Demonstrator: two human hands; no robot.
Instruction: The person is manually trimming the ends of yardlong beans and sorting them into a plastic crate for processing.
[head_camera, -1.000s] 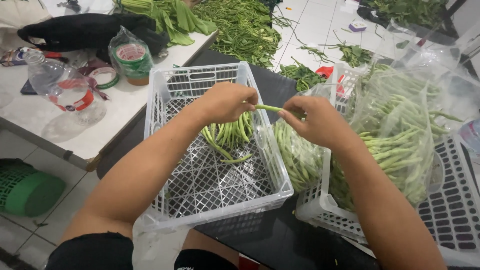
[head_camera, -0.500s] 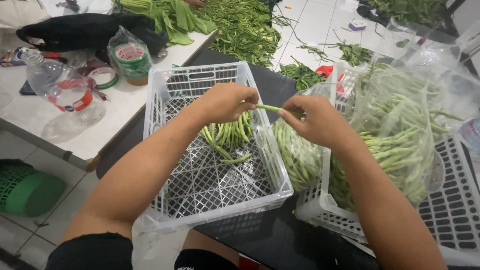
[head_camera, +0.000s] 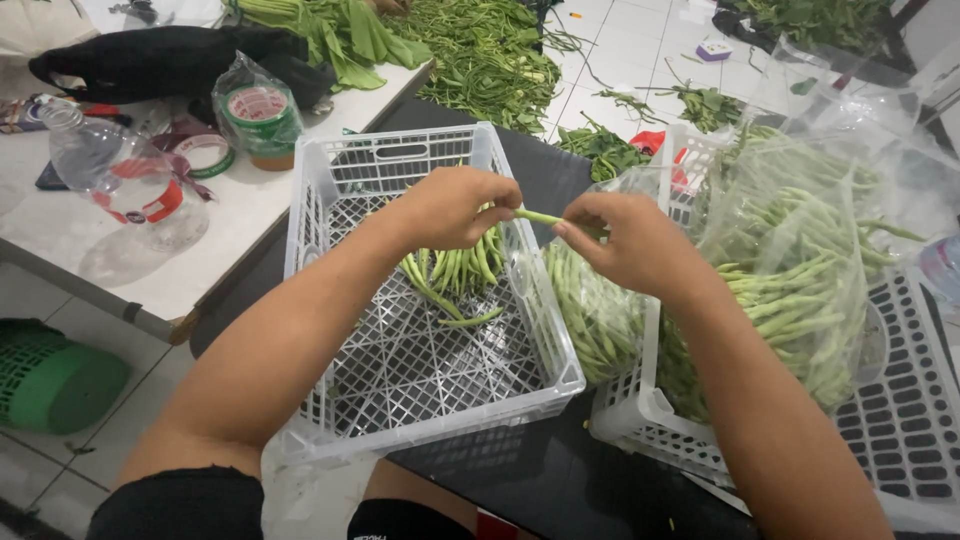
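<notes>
A single green bean (head_camera: 538, 216) is held level between the two hands, its long axis running left to right just above the right wall of the white crate (head_camera: 330, 200). The left hand (head_camera: 455, 208) is curled closed over the bean's left end, above the far half of the crate; the right hand (head_camera: 625, 240) pinches the right end between thumb and fingertips, just outside that wall. Each hand has its own end, and only a short stretch of the bean shows bare between them.

Directly below the left hand, a small bunch of beans (head_camera: 455, 275) lies on the crate's lattice floor toward its far end; the near half of the floor shows only mesh. To the right of the crate, touching it, a second white basket (head_camera: 640, 420) carries a clear plastic bag of beans (head_camera: 790, 290), its mouth opening toward the right hand. Left of the crate, on a pale table (head_camera: 150, 280), stand a plastic bottle (head_camera: 115, 175) and rolls of tape (head_camera: 260, 115). Beyond the crate, loose leafy greens (head_camera: 480, 50) lie in a heap. Nothing stands between the hands and the crate floor.
</notes>
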